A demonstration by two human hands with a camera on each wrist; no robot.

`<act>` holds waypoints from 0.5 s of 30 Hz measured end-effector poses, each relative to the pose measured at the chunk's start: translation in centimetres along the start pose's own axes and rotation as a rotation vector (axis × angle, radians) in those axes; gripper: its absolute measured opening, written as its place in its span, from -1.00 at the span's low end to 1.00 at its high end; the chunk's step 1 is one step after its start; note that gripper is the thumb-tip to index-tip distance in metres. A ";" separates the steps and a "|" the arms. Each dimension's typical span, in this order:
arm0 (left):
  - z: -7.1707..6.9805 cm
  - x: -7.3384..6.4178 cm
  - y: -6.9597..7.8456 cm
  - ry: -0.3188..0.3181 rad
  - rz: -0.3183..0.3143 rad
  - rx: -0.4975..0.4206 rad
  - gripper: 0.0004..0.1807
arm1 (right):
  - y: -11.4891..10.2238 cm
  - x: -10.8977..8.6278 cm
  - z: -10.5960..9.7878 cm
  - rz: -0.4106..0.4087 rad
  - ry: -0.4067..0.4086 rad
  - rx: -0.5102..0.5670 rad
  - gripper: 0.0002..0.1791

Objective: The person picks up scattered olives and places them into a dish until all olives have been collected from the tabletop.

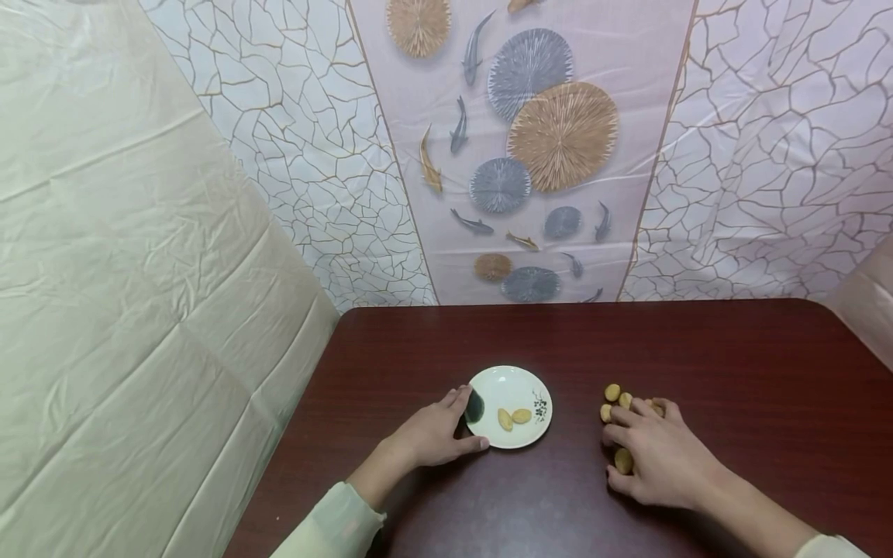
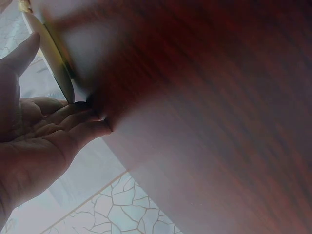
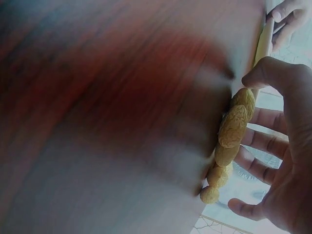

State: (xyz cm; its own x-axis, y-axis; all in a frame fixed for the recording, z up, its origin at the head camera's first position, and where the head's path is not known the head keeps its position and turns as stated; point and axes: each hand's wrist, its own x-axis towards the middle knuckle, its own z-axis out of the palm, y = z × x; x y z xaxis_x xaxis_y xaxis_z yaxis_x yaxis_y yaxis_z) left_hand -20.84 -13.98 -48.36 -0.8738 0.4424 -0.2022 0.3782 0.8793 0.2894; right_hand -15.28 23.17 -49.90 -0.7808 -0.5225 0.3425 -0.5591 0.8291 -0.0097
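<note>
At left, the left hand (image 1: 434, 435), thumb and fingers parted, touches the left rim of the white plate (image 1: 501, 387); an uneven push could tip it, shifting the two yellow pieces (image 1: 521, 416) on it. Farther right, the right hand (image 1: 663, 457) spreads wide over a loose cluster (image 3: 233, 127); careless fingers could scatter its rounded pieces across the table (image 1: 767, 364).
</note>
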 end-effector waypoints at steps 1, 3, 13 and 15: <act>0.0 0.0 0.0 -0.001 0.000 -0.001 0.16 | 0.0 0.0 0.0 -0.003 0.002 -0.006 -0.67; 0.0 0.0 0.0 -0.002 0.000 -0.001 0.16 | -0.1 0.0 -0.2 -0.007 -0.002 -0.013 -0.66; -0.1 -0.1 0.1 -0.006 -0.010 -0.007 0.15 | -0.1 -0.1 -0.5 0.022 -0.066 -0.079 -0.53; -0.1 0.0 0.1 -0.003 -0.006 -0.004 0.15 | -0.1 -0.1 -0.6 0.030 -0.073 -0.085 -0.51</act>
State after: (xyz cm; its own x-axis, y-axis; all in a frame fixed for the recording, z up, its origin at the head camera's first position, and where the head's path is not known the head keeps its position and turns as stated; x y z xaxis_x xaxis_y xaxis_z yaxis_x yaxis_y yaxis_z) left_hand -20.79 -13.92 -48.25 -0.8751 0.4373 -0.2073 0.3713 0.8815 0.2917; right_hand -15.00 23.30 -49.38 -0.8167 -0.5078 0.2740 -0.5119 0.8568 0.0621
